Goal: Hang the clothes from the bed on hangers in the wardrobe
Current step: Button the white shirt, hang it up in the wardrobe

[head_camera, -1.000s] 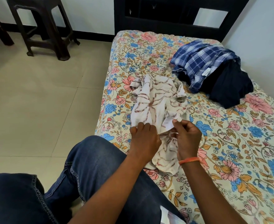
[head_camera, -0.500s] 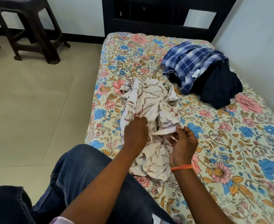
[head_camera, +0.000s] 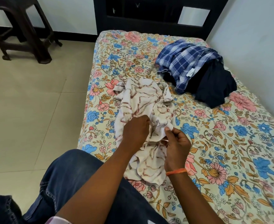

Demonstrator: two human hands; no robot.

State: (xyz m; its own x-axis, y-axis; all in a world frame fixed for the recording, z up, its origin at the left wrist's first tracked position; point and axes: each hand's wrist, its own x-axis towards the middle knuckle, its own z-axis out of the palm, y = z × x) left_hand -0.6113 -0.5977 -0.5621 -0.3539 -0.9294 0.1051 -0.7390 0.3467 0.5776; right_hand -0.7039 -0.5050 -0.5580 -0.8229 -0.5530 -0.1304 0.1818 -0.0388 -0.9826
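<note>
Floral-sheeted bed [head_camera: 230, 143], crumpled white patterned garment [head_camera: 142, 101] near its edge, blue plaid shirt [head_camera: 186, 62] overlapping dark garment [head_camera: 213, 88] farther back.

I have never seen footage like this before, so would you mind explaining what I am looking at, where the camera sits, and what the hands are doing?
There is no machine here: a person wears one wide-angle camera on the head, looking forward and down, so you see their own arms and jeans-clad knee.

They face a bed covered with a floral sheet. Three garments lie on it: a crumpled white garment with brown streaks nearest the person, and farther back a blue plaid shirt lying partly over a dark navy garment.

Both hands are on the white garment. The left hand grips its fabric with curled fingers, and the right hand, with an orange band at the wrist, pinches an edge of it. A dark stool stands on the tiled floor at the left. No hanger or wardrobe is in view.
</note>
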